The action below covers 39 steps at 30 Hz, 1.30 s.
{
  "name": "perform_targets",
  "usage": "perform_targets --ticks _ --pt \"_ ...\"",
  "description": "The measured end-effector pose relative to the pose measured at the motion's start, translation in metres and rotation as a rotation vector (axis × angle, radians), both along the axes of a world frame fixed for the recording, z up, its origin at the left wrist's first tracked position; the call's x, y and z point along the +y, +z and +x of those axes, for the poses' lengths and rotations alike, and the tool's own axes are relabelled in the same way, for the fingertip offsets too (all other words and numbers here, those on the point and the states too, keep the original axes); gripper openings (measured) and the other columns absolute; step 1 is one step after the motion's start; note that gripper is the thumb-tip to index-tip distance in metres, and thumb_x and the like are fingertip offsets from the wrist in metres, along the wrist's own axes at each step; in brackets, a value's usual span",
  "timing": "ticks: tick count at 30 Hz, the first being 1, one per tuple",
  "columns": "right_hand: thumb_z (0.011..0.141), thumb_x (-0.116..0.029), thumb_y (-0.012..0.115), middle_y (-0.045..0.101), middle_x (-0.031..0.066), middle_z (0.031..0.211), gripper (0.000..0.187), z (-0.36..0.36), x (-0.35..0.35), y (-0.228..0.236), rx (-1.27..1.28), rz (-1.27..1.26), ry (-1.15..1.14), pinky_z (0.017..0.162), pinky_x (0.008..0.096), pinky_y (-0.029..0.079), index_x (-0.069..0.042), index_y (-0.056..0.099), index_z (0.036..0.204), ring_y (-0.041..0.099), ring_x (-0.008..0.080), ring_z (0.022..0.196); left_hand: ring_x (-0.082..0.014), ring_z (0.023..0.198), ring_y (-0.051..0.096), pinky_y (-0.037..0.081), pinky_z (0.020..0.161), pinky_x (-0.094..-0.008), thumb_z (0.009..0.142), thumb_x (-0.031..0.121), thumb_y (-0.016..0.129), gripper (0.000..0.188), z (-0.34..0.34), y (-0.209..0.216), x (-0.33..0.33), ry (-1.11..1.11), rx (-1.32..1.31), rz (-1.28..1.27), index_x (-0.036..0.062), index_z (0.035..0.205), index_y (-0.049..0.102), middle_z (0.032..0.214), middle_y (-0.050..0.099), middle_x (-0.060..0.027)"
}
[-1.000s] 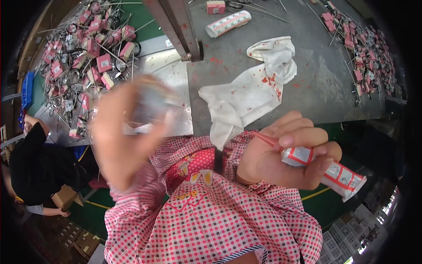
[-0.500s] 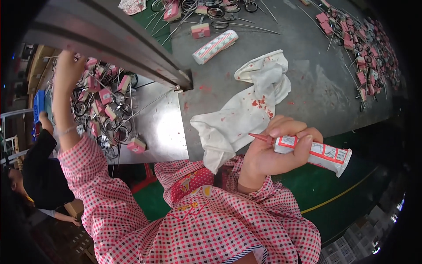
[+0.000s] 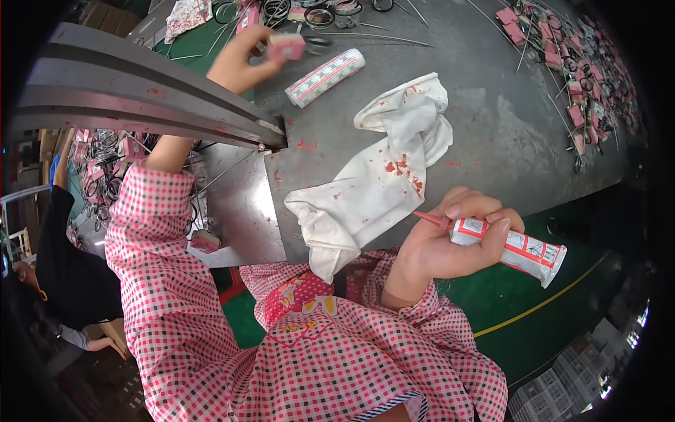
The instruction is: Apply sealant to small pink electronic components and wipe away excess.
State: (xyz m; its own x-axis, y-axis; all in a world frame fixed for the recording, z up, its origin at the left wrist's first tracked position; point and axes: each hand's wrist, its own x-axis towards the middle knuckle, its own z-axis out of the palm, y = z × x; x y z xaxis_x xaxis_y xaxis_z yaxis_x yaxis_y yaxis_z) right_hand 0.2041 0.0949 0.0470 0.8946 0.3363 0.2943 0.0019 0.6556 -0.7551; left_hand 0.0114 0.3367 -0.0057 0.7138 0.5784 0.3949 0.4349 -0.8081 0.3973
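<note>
My left hand (image 3: 242,65) reaches behind the slanted metal post, its fingers closed on a small pink block (image 3: 287,48). Motion blurs the block, and a dark looped cable shows beside it. At the table's near edge my right hand (image 3: 457,243) grips a white squeeze tube (image 3: 520,247) with red-framed pictures. Its thin red nozzle (image 3: 430,219) points left, near a crumpled white cloth (image 3: 365,186). Red stains mark the cloth. Right of the held block lies another white tube (image 3: 325,77) with a patterned label.
The metal post (image 3: 176,105) crosses the left side. Pink blocks with coiled cables and thin rods form piles at right (image 3: 562,70), far left (image 3: 105,165) and the far edge. A pink-stained cloth (image 3: 188,17) lies at the back. Another person in black (image 3: 77,260) is at left.
My left hand has moved from the left pile toward the far middle of the table, now with a pink block. My right hand still holds the tube, almost unmoved. The view has shifted slightly.
</note>
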Motion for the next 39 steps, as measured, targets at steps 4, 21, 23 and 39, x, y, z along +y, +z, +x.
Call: perform_targets --ticks 4,21,23,39 --pt "0.082 -0.020 0.042 0.043 0.0050 0.046 0.015 -0.001 -0.003 0.001 -0.003 -0.007 0.006 0.039 0.0219 0.024 -0.011 0.033 0.074 0.031 0.0095 0.038 -0.0191 0.096 0.049 0.039 0.085 -0.0318 0.074 0.010 0.060 0.031 -0.049 0.029 0.002 0.121 -0.468 -0.257 0.0041 0.103 0.052 0.103 0.052 -0.0099" --pt "0.089 -0.026 0.031 0.043 0.0070 0.051 0.025 -0.056 -0.034 0.017 0.001 0.289 0.399 0.040 0.0237 0.025 -0.007 0.044 0.079 0.028 0.0115 0.037 -0.0140 0.050 0.041 0.032 0.034 -0.0203 0.082 0.049 0.044 0.048 -0.016 0.067 -0.290 0.400 -1.683 -0.885 0.0060 0.104 0.039 0.072 0.042 -0.0085" --pt "0.089 -0.028 0.028 0.043 0.0071 0.053 0.029 -0.061 -0.041 0.019 -0.051 0.353 0.530 0.043 0.0256 0.026 -0.006 0.046 0.084 0.028 0.0126 0.038 -0.0151 0.052 0.044 0.036 0.040 -0.0221 0.081 0.054 0.042 0.048 0.001 0.051 -0.298 0.040 -1.568 -1.141 0.0096 0.095 0.033 0.072 0.044 -0.0115" --pt "0.089 -0.030 0.028 0.044 0.0084 0.056 0.030 -0.086 -0.067 0.026 -0.157 0.344 0.732 0.047 0.0280 0.030 -0.004 0.043 0.087 0.033 0.0144 0.041 -0.0147 0.046 0.041 0.035 0.040 -0.0224 0.079 0.062 0.030 0.052 0.022 0.047 -0.314 -0.016 -1.573 -1.386 0.0116 0.092 0.033 0.063 0.043 -0.0085"
